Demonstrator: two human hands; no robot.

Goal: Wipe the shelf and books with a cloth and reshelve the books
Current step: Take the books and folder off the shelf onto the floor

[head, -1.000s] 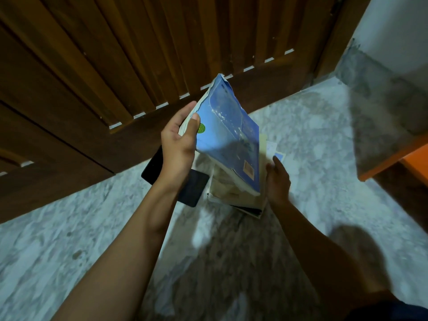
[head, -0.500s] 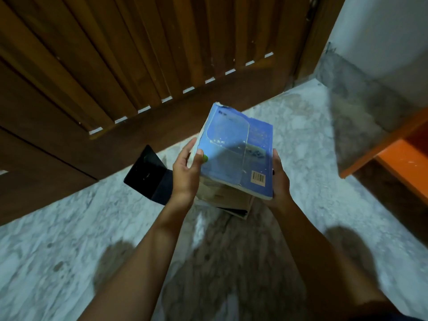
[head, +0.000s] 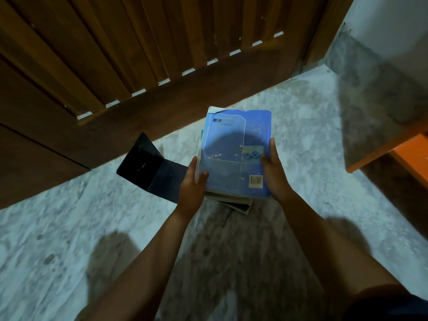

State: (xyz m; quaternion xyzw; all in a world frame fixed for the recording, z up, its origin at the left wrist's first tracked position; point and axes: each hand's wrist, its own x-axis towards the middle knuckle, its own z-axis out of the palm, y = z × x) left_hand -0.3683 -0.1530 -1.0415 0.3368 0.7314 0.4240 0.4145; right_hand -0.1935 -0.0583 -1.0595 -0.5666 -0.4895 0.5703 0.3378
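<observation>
- The left hand [head: 192, 184] grips the left edge of the blue book [head: 234, 154], with the thumb curled onto the cover and the fingers along the page side.
- The right hand [head: 274, 172] grips the right edge of the same book, thumb on the cover beside the barcode and fingers hidden beneath.
- The blue book lies face up and nearly level on top of the stack of books [head: 234, 201], which sits on the marble floor [head: 69, 228]. Its far left corner is torn.
- Under the blue book at least two more books show by their near edges; the full count cannot be told.
- One black open folder [head: 150, 167] lies flat on the floor just left of the stack, partly behind the left hand.
- The wooden door [head: 139, 42] runs close behind the stack and folder; bare floor spreads to the left, right and toward the person.
- One orange shelf [head: 412, 154] juts in at the right edge, well apart from the stack; the space under it is dark and its contents cannot be told.
</observation>
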